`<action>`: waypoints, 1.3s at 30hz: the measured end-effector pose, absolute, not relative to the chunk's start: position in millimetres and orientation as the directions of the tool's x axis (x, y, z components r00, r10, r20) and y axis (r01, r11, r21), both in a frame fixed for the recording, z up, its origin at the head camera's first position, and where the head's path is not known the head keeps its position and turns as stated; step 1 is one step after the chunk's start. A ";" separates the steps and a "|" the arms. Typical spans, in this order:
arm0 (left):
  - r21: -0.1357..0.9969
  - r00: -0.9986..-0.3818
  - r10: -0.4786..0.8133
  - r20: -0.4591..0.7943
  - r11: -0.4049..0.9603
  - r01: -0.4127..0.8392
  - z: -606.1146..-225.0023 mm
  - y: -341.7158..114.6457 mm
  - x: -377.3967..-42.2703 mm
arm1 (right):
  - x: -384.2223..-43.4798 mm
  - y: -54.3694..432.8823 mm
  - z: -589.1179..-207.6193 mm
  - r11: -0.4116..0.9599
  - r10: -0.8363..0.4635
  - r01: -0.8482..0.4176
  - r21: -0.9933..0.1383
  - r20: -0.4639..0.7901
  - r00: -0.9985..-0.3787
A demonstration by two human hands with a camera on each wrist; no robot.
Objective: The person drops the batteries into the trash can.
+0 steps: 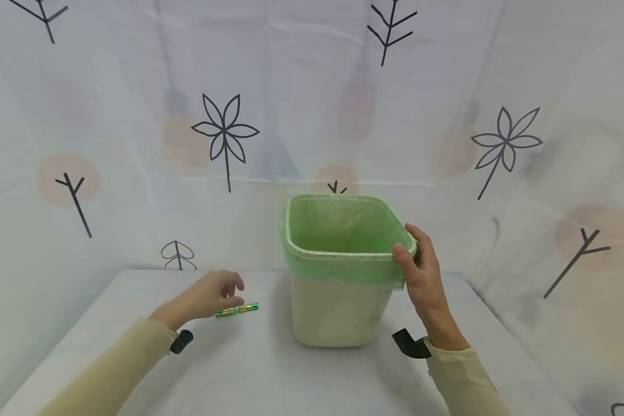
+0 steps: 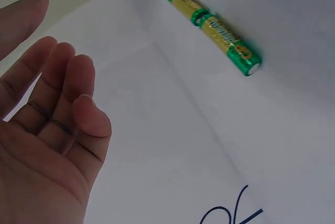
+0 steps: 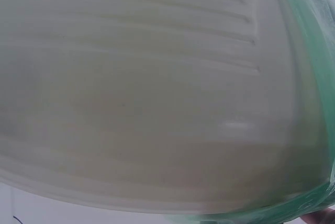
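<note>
A cream trash bin [image 1: 338,315] stands on the table, lined with a thin green plastic bag [image 1: 348,270] folded over its rim. My right hand [image 1: 425,283] grips the bin's right front corner, thumb on the rim; the bin's ribbed wall [image 3: 131,103] fills most of the right wrist view. To the left of the bin, two green-and-gold batteries [image 1: 248,307] lie end to end on the table. My left hand [image 1: 208,296] hovers by them with loosely bent fingers. In the left wrist view that hand [image 2: 49,119] holds nothing and is apart from the batteries [image 2: 230,44].
The white table [image 1: 208,381] runs back to a hanging white cloth [image 1: 291,144] printed with flowers and twigs, which also encloses both sides. A black strap piece [image 1: 412,344] sits at the right wrist, and another dark one [image 1: 181,341] at the left.
</note>
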State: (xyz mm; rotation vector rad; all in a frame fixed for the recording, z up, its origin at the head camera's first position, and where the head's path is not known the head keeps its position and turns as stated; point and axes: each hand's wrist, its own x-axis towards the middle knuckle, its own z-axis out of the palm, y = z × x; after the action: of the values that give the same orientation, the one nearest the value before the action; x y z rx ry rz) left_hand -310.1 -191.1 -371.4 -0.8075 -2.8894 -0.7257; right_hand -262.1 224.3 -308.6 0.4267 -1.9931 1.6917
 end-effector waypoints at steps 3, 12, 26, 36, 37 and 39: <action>0.426 -0.861 0.480 0.170 0.752 0.503 -382.1 -194.2 -310.6 | -261.7 224.0 -308.9 0.186 0.072 -0.531 -0.826 0.551 -0.832; 0.458 -0.901 0.424 0.096 0.785 0.418 -399.0 -202.7 -313.8 | -260.4 223.2 -308.3 0.138 0.071 -0.549 -0.825 0.561 -0.825; 0.476 -0.941 0.338 -0.011 0.829 0.293 -422.3 -210.8 -331.3 | -261.8 223.7 -308.6 0.159 0.078 -0.539 -0.827 0.555 -0.828; 0.501 -0.954 0.285 -0.091 0.841 0.203 -432.2 -210.3 -338.2 | -261.0 222.5 -307.5 0.152 0.067 -0.548 -0.822 0.562 -0.824; 0.506 -0.954 0.285 -0.096 0.839 0.201 -432.4 -209.7 -338.0 | -261.1 222.7 -307.5 0.148 0.067 -0.547 -0.824 0.561 -0.825; 0.513 -0.951 0.290 -0.104 0.835 0.199 -432.5 -208.6 -337.3 | -261.0 222.9 -307.2 0.141 0.067 -0.545 -0.827 0.557 -0.828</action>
State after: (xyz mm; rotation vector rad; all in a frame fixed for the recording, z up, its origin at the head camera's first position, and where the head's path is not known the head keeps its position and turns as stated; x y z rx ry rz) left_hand -337.3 -208.6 -432.5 -0.4274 -3.1788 -0.8567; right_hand -261.0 222.9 -307.2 0.4567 -1.9575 1.7334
